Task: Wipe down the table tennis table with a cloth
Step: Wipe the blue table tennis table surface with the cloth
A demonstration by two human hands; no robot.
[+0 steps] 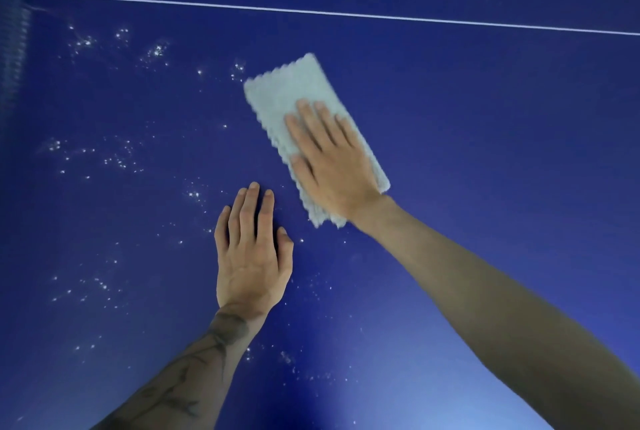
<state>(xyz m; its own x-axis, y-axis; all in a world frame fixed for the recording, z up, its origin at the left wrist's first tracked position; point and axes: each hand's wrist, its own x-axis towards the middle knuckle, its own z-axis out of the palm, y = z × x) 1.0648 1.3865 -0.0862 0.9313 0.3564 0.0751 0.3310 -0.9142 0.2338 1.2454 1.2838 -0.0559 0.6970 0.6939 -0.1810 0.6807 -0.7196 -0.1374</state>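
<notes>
A person's left hand (251,258) rests flat on the blue counter (485,152), fingers (247,207) straight and holding nothing. Just beyond it, the right hand (332,166) presses a pale folded cloth (294,97) against the surface, its fingers spread flat on top, not curled around it. Wiping appears mid-stroke: wet droplets (121,155) dot the left side, so the next pass likely sweeps there. Farther off runs a white line (346,13). The dark strip at far left is blurred; the counter's edges are cut off.
</notes>
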